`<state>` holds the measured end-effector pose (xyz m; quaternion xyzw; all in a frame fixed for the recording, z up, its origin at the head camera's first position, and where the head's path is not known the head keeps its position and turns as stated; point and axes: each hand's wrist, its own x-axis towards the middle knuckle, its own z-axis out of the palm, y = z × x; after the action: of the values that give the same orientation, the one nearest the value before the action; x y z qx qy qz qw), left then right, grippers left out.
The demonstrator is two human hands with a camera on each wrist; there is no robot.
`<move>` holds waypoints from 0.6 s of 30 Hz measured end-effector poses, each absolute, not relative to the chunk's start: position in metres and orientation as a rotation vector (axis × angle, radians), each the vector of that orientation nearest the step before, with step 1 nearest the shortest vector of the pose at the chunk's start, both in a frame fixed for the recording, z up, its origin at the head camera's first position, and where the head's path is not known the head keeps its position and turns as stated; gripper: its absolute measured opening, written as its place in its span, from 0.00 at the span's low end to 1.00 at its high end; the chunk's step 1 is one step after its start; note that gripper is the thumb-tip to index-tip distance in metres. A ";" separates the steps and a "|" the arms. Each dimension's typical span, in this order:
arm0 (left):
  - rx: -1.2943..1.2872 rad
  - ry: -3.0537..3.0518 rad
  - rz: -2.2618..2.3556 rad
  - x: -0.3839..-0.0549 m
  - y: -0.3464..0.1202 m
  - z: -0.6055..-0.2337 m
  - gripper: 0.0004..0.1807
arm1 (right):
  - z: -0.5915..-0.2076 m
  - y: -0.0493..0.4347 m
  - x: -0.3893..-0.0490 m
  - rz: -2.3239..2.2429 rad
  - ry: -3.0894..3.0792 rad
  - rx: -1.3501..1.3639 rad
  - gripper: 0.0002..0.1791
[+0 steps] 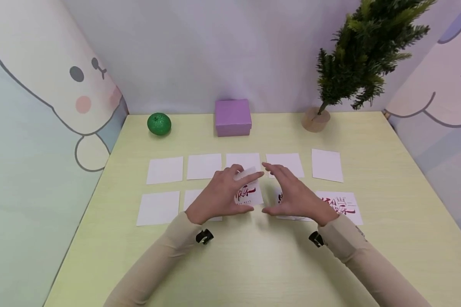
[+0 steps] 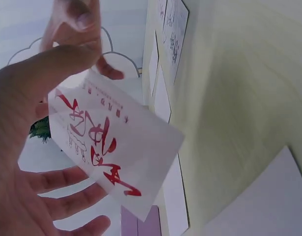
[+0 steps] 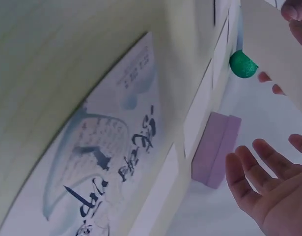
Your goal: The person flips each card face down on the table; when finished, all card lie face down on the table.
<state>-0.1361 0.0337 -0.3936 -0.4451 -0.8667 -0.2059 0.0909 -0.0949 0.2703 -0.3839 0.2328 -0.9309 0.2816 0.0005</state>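
Observation:
My left hand (image 1: 224, 194) holds a white card with red brush lettering (image 2: 106, 137), tilted up off the table between thumb and fingers. Its blank back (image 3: 276, 44) faces the right wrist view. Facing it across a small gap, my right hand (image 1: 293, 194) has its thumb and fingers spread and nothing between them. Beneath the right hand lies a card with black brush lettering and a pale blue picture (image 3: 96, 157), partly hidden in the head view. To its right, another card with red lettering (image 1: 343, 207) lies flat, partly covered by the right wrist.
Several blank white cards lie in two rows, among them a back-left card (image 1: 165, 170) and a front-left card (image 1: 158, 208). Along the back stand a green glittery ball (image 1: 159, 124), a purple box (image 1: 233, 118) and a small artificial tree (image 1: 353, 64) on a wooden base.

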 end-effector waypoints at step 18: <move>-1.219 -2.622 -1.039 -0.132 0.019 -0.400 0.39 | -0.399 0.254 -0.102 0.993 -2.786 1.064 0.34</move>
<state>-0.1322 0.0190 -0.4003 -0.3966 -0.8528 -0.3380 0.0345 -0.1016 0.2541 -0.3990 0.3386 -0.8863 0.3159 -0.0007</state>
